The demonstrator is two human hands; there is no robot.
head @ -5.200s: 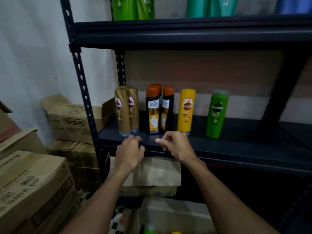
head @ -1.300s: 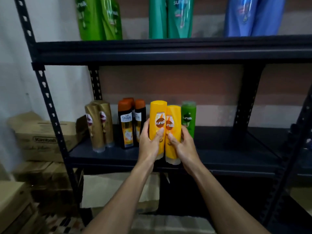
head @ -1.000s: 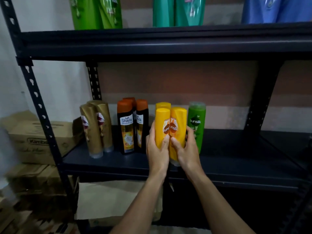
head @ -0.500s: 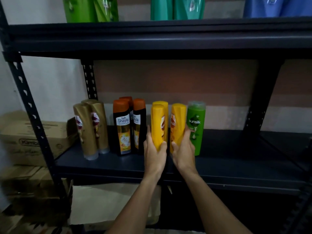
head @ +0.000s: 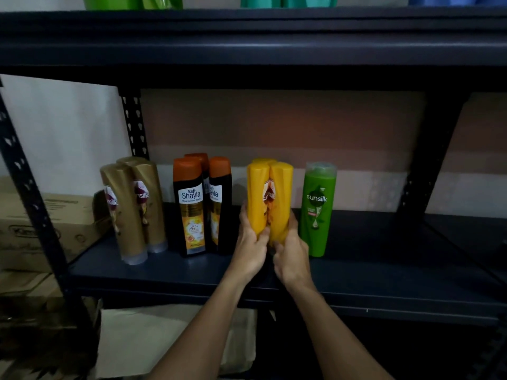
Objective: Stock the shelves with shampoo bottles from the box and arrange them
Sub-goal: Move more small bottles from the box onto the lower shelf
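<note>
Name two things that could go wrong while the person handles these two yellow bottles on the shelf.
The right hand sits close beside the lone green Sunsilk bottle; a nudge could topple it. The left hand and right hand grip the two tall yellow Sunsilk bottles low down; pushed back, they might tip or knock the yellow bottle behind.

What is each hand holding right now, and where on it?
The left hand holds the left yellow bottle by its lower body. The right hand holds the right yellow bottle, also low down.
</note>
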